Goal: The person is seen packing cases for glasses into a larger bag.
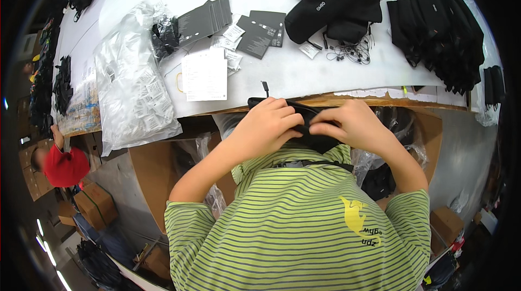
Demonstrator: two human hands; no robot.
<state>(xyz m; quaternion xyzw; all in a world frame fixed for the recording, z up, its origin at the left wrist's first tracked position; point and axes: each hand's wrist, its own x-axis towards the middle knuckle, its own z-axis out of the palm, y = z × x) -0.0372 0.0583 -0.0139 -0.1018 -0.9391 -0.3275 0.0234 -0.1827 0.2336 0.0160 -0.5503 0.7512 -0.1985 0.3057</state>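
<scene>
At the table's front edge I hold a black fabric pouch (321,141) close to my body, its opening turned up. My left hand (273,124) grips the left side of its rim, fingers curled over the cloth. My right hand (351,125) pinches at the opening from the right, with the fingertips partly hidden in the dark fabric. A black pull tab (265,86) sticks up beyond my left hand onto the white tabletop (255,76). Whatever lies inside the pouch is hidden.
Black pouches lie in a heap (315,11) and in a row (437,30). Thin black cords (350,52), dark grey cards (260,36), white papers (205,76) and a clear plastic bag (135,84) cover the table. Cardboard boxes (149,182) stand below. A person in red (66,166) is at left.
</scene>
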